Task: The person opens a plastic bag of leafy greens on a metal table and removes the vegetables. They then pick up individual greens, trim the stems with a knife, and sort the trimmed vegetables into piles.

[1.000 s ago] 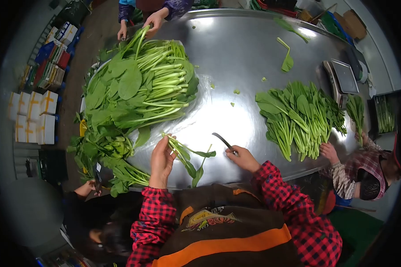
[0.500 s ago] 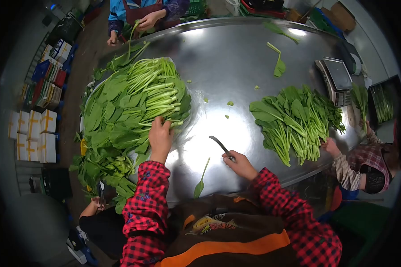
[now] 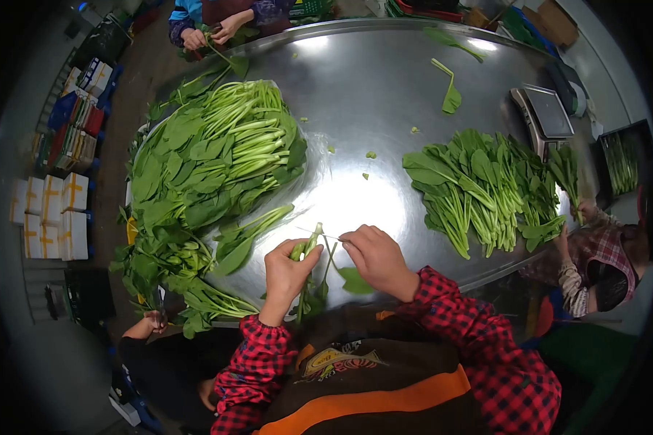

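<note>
My left hand (image 3: 289, 274) is closed around a stalk of leafy greens (image 3: 316, 233), with its pale cut end pointing away from me and its leaves hanging toward my apron. In my right hand (image 3: 379, 262) is a small knife (image 3: 329, 236); its thin blade lies across the stalk near the cut end, and my fingers hide the handle. Beside the held stalk, a loose leaf (image 3: 354, 281) lies on the metal table (image 3: 370, 94). Left of my hands is a big heap of leafy greens (image 3: 189, 159), with a few stalks (image 3: 254, 230) apart at its near side.
A second pile of greens (image 3: 471, 196) lies on the right, near a scale (image 3: 544, 116). One co-worker's hands (image 3: 214, 30) handle greens at the far left; another person (image 3: 595, 261) holds greens at the right. A third person's hand (image 3: 149, 325) is at lower left.
My left hand has come from the heap toward me, now gripping a stalk. My right hand has brought the knife across to it. The right-hand person's hands have moved among their greens.
</note>
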Demonstrator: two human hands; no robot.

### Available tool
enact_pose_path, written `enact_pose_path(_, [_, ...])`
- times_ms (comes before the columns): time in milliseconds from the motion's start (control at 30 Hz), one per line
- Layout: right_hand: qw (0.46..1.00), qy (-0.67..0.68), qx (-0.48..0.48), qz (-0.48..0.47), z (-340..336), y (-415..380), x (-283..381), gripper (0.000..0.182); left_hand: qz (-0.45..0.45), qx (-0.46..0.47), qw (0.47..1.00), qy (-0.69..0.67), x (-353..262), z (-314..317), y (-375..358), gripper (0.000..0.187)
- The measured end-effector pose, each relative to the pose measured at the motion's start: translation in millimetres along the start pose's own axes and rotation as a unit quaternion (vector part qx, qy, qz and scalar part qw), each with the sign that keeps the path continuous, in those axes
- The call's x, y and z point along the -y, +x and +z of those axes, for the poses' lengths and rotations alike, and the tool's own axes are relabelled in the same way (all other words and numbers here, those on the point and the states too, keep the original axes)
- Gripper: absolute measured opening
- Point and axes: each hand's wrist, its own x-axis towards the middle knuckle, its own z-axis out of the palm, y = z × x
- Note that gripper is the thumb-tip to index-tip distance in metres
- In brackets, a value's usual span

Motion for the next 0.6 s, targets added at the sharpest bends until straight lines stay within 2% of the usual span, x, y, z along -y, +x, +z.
enact_pose_path(133, [0.999, -0.042, -0.006, 0.011, 15.9, -11.4, -8.6, 0.013, 0.015, 0.007, 1.000, 0.014, -9.2, -1.5, -10.6, 0.025])
enact_pose_path(167, [0.999, -0.040, -0.005, 0.011, 27.8, -24.4, -28.0, 0.013, 0.015, 0.007, 1.000, 0.015, -5.9, -4.1, -12.6, 0.025])
enact_pose_path(233, [0.979, -0.055, 0.135, 0.145, 44.1, -57.4, -78.3, 0.018, -0.011, 0.009, 1.000, -0.015, 5.7, -13.5, -12.3, 0.027])
enact_pose_path(267, [0.979, -0.053, 0.134, 0.145, 38.2, -60.3, -81.0, 0.018, -0.010, 0.008, 1.000, -0.013, 11.3, -19.1, -6.4, 0.027])
enact_pose_path(333, [0.949, 0.061, 0.143, 0.276, 29.6, -71.1, -83.1, 0.024, -0.069, 0.071, 0.987, -0.129, 26.4, -28.6, -4.3, 0.031])
enact_pose_path(367, [0.932, 0.109, 0.152, 0.310, 31.0, -72.1, -86.5, 0.027, -0.100, 0.111, 0.971, -0.185, 29.8, -31.4, -2.2, 0.033])
enact_pose_path(400, [0.931, 0.112, 0.150, 0.313, 37.5, -71.1, -88.4, 0.027, -0.102, 0.115, 0.971, -0.182, 34.5, -29.5, -1.4, 0.033])
enact_pose_path(467, [0.934, 0.265, 0.054, 0.234, 46.8, -52.5, -76.9, 0.028, -0.144, 0.141, 0.937, -0.284, 42.3, -21.3, 5.0, 0.031])
enact_pose_path(500, [0.868, 0.354, 0.100, 0.332, 41.0, -40.7, -65.4, 0.031, -0.164, 0.180, 0.924, -0.294, 43.5, -20.5, 7.4, 0.033])
enact_pose_path(600, [0.847, 0.429, 0.072, 0.306, 42.4, -7.3, -35.6, 0.031, -0.155, 0.185, 0.918, -0.315, 37.0, -3.9, 11.9, 0.031])
